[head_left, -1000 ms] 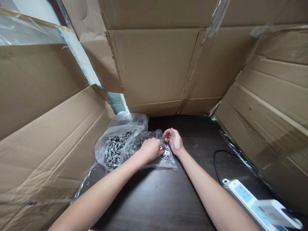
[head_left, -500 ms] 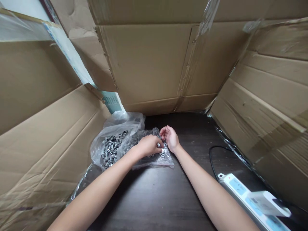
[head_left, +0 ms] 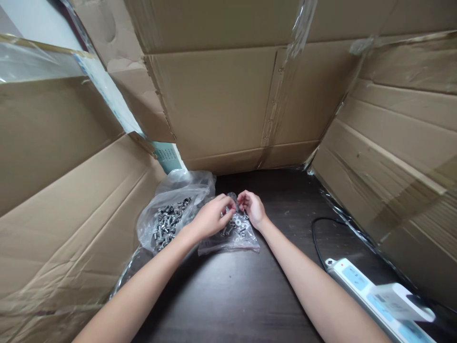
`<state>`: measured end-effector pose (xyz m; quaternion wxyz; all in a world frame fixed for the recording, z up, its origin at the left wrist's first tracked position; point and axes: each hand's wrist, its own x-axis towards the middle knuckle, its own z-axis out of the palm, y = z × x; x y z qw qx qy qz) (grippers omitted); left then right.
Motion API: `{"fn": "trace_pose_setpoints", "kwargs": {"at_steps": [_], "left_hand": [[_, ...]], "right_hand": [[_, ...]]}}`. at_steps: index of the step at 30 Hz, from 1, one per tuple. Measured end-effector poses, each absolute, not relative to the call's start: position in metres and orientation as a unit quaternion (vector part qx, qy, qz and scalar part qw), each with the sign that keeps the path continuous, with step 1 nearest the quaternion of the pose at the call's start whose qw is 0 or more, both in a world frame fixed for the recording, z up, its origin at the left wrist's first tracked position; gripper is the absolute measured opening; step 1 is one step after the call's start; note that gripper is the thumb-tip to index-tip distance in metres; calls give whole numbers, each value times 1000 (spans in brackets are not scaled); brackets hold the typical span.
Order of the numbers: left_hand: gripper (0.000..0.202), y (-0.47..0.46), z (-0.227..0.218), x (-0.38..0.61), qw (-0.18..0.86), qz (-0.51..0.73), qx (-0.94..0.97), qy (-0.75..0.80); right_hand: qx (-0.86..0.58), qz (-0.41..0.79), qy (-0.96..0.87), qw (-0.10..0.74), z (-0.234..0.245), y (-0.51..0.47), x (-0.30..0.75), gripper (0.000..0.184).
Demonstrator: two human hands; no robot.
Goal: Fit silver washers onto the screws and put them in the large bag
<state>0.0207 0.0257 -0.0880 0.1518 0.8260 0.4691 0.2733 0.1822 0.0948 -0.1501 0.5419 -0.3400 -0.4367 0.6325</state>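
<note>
My left hand [head_left: 213,215] hovers over a small clear plastic bag [head_left: 228,247], its thumb and fingertips curled together; whatever they pinch is too small to make out. Silvery screws [head_left: 228,230] and flat washers [head_left: 237,222] lie on this bag, just right of and below that hand. At the bag's right edge is my right hand [head_left: 252,207], fingers bent inward towards the left hand. Its fingertips are close together, and I cannot see clearly what is between them. Left of both hands, a larger clear bag [head_left: 146,224] holds a heap of metal bolts [head_left: 167,224].
Cardboard panels [head_left: 214,100] wall in the dark tabletop [head_left: 221,295] at the back and both sides. On the right lies a white power strip [head_left: 357,281] with a plugged-in adapter [head_left: 403,302] and a black cable [head_left: 313,233].
My left hand has drawn back slightly to the left and up, uncovering more screws and washers. My right hand stays nearly in place. The camera view has shifted a little.
</note>
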Motion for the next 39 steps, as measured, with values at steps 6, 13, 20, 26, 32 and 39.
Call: {"fn": "trace_pose_setpoints", "kwargs": {"at_steps": [6, 13, 20, 26, 32, 39], "left_hand": [[10, -1, -106, 1, 119, 361, 789, 482], [17, -6, -121, -12, 21, 374, 809, 453], [20, -7, -130, -12, 51, 343, 803, 485], [19, -7, -134, -9, 95, 377, 780, 491], [23, -5, -138, -12, 54, 410, 758, 505], [21, -9, -123, -6, 143, 464, 673, 557]], "right_hand": [[-314, 646, -462, 520, -145, 84, 164, 18], [-352, 440, -698, 442, -140, 76, 163, 11], [-363, 178, -885, 231, -139, 64, 164, 6], [-341, 135, -906, 210, -137, 63, 161, 9], [-297, 149, -914, 233, -137, 64, 161, 7], [-332, 312, -817, 353, -131, 71, 167, 25]]}}
